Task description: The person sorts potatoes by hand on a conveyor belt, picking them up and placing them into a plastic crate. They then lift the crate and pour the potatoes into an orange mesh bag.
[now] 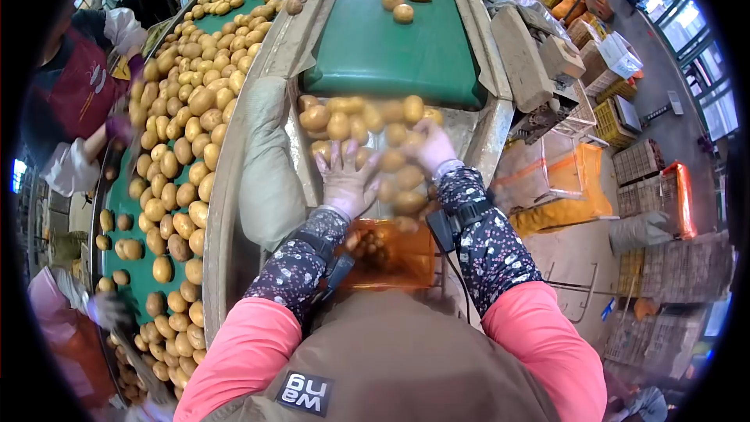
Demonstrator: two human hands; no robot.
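My left hand (346, 181), in a pale glove, lies flat with fingers spread on a heap of yellow potatoes (367, 121) in a metal chute below a green conveyor belt (391, 51). At the chute's right side my right hand (432, 146), also gloved, is blurred and rests on potatoes with its fingers curled over them. An orange mesh bag (391, 254) hangs open just under both wrists, with potatoes inside. Whether either hand grips a potato is not clear.
A second green belt (168, 156) packed with potatoes curves along the left, with other people (74, 101) working at it. A grey sack (269, 172) lies on the metal divider. Crates and filled orange bags (562, 187) stand at the right.
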